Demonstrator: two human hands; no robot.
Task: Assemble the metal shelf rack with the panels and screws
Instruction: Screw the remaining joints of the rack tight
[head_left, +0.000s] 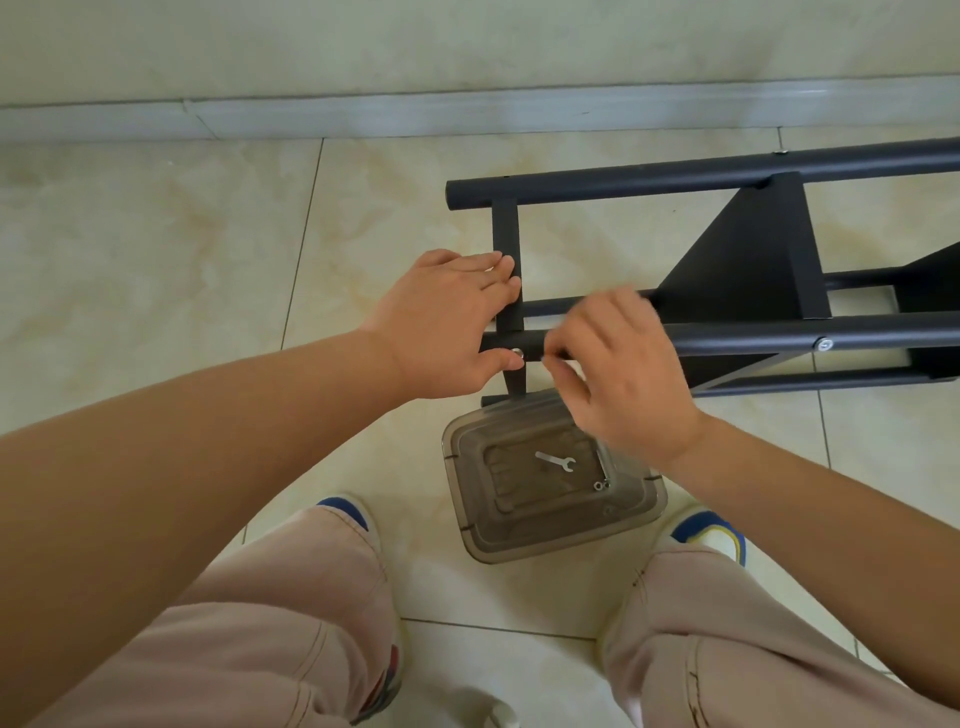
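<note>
Item 1: black metal shelf rack (737, 270), lying on its side on the tiled floor (156, 249), running from frame centre out past the right edge. Round tube posts run lengthwise; a flat crossbar (506, 234) joins the far post (675, 174) to the near post (753, 340) at the left end. A black shelf panel (748, 260) stands between the posts further right. A silver screw head (824, 343) shows on the near post at the panel.

Item 2: left hand (441, 322). Grip: fingers laid over the crossbar, thumb tip touching the near post just beside a silver screw (517, 354) at the joint. Fingers nearly straight, closed round nothing.

Item 3: right hand (618, 369). Grip: fingers curled, fingertips pinched together at the near post just right of the joint screw. A small pale object shows at the fingertips; motion blur prevents identifying it.

Item 4: translucent grey plastic container (550, 540), rectangular, on the floor directly below the rack end, between the person's feet. Contents: one small flat silver spanner (556, 460) near the middle; small silver nuts or washers (601, 486) at the right inner edge, kind uncertain.

Item 5: person's legs in pale trousers (270, 649), knees bent, at the lower frame. Shoes with blue trim (711, 535) either side of the container.

Item 6: wall skirting (363, 111), pale, running across the top beyond the rack.
</note>
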